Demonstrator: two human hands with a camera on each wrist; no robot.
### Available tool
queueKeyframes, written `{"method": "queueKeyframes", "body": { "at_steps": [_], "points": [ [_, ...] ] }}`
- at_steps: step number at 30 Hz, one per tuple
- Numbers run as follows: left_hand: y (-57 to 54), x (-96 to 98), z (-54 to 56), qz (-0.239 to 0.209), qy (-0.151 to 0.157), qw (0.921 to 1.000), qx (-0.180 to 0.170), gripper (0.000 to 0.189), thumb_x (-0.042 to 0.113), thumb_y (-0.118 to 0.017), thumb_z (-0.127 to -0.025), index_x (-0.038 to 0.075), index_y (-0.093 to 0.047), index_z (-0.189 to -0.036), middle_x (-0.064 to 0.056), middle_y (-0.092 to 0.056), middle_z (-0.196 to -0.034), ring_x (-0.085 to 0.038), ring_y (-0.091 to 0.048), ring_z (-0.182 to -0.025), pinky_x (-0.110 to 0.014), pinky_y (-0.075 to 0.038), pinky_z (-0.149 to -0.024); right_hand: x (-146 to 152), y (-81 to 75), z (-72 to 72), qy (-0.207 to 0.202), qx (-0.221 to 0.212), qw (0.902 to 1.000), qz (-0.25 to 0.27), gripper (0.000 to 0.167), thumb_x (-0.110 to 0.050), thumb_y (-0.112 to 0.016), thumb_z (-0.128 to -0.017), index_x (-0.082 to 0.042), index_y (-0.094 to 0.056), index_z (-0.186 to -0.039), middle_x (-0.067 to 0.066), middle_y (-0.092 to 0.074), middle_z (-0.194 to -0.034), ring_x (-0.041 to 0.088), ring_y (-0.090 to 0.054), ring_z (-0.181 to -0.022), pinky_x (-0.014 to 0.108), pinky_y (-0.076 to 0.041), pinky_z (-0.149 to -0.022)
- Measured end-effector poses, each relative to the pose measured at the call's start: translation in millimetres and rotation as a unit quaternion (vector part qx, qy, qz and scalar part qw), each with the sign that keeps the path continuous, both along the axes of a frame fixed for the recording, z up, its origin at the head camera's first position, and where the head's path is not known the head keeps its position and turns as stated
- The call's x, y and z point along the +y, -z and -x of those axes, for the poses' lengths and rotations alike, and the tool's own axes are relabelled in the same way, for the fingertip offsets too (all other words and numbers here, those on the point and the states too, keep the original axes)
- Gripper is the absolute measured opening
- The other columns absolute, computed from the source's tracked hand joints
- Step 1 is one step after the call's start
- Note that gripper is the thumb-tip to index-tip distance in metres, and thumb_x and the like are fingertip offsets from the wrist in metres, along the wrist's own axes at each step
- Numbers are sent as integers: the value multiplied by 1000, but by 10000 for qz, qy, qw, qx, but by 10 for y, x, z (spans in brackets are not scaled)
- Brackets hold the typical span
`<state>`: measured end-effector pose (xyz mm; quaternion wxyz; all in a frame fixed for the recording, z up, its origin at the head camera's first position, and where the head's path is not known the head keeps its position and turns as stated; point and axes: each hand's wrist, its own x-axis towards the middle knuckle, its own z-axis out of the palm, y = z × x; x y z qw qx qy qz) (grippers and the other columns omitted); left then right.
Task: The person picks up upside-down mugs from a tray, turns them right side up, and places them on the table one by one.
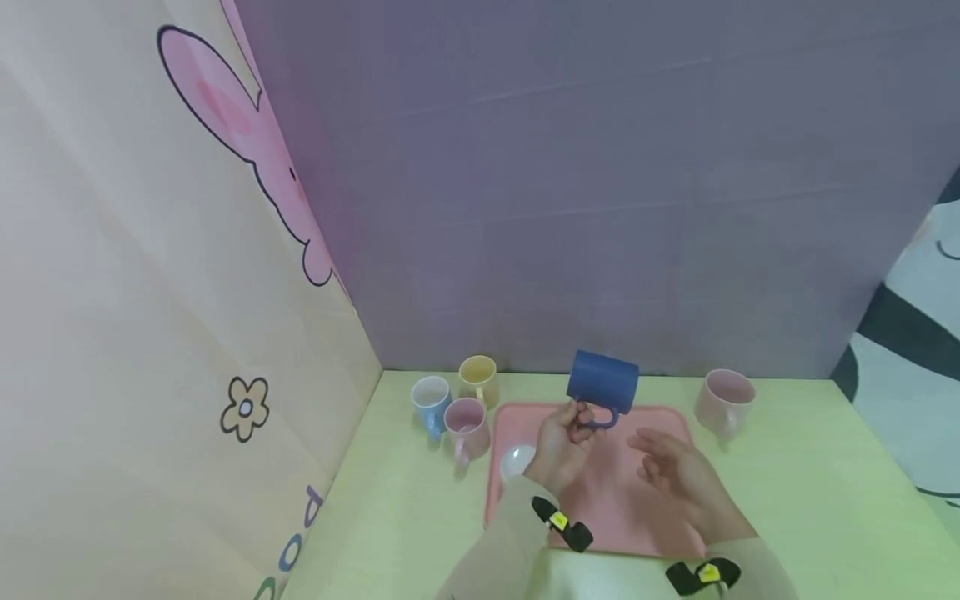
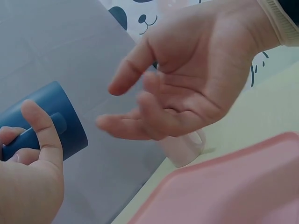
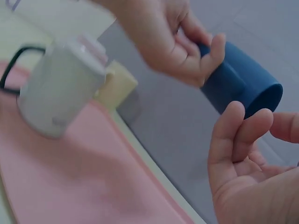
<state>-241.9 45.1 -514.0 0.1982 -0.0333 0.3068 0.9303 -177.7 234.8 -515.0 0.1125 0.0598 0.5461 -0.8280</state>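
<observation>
My left hand [image 1: 561, 450] grips the handle of a blue mug [image 1: 603, 379], which lies on its side in the air above the back of a pink tray [image 1: 611, 512]. In the right wrist view the mug's open end points toward my right hand [image 3: 243, 182]. That right hand [image 1: 686, 479] hovers over the tray's right side with loosely bent fingers, apart from the mug and holding nothing. A white mug [image 3: 60, 91] with a dark handle stands on the tray's left part; in the head view my left forearm partly hides it.
Left of the tray stand a light blue mug [image 1: 431, 404], a yellow mug [image 1: 480, 379] and a pink mug [image 1: 467, 429], close together. Another pink mug [image 1: 725, 400] is at the back right. A grey wall [image 1: 600, 208] rises behind the pale table [image 1: 405, 508].
</observation>
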Motion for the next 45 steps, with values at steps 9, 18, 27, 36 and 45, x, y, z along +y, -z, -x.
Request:
{"method": "queueKeyframes", "body": {
  "at_steps": [9, 18, 27, 36, 45],
  "points": [
    [20, 38, -51, -123, 74, 9999, -34, 27, 19, -38, -110, 13, -54, -90, 7, -51, -77, -6, -31, -58, -25, -43, -78, -56, -55, 24, -701, 103, 9697, 2336, 40, -22, -28, -113, -10, -65, -117, 5, -72, -123, 6, -58, -81, 20, -54, -85],
    [57, 19, -55, -252, 104, 9994, -235, 27, 16, -37, -110, 12, -54, -90, 7, -52, -79, -3, -39, -62, -19, -44, -71, -149, -93, 57, -769, -193, 9597, 2697, 41, -30, -29, -113, -12, -66, -121, 3, -70, -125, 9, -64, -112, 19, -54, -87],
    [126, 46, -94, 428, 356, 9977, 375, 30, 21, -43, -109, 16, -57, -83, 7, -58, -78, -7, -48, -69, -23, -48, -75, -181, -70, 16, -438, -189, 9625, 2671, 39, -35, -31, -112, -13, -63, -117, -1, -72, -113, 4, -63, -83, 16, -53, -73],
    [176, 70, -99, 580, 465, 9956, 562, 29, 21, -45, -108, 18, -58, -82, 8, -58, -76, -10, -53, -78, -29, -49, -85, -182, -39, 39, -322, -326, 9654, 2566, 38, -32, -32, -113, -21, -69, -112, -4, -71, -108, 3, -60, -81, 16, -51, -69],
    [245, 89, -90, 488, 466, 9954, 679, 27, 21, -47, -107, 17, -58, -83, 8, -58, -80, -8, -55, -83, -30, -52, -90, -161, -5, 64, -235, -459, 9557, 2897, 36, -31, -37, -112, -13, -68, -110, -1, -71, -102, 6, -56, -69, 18, -49, -64]
  ]
}}
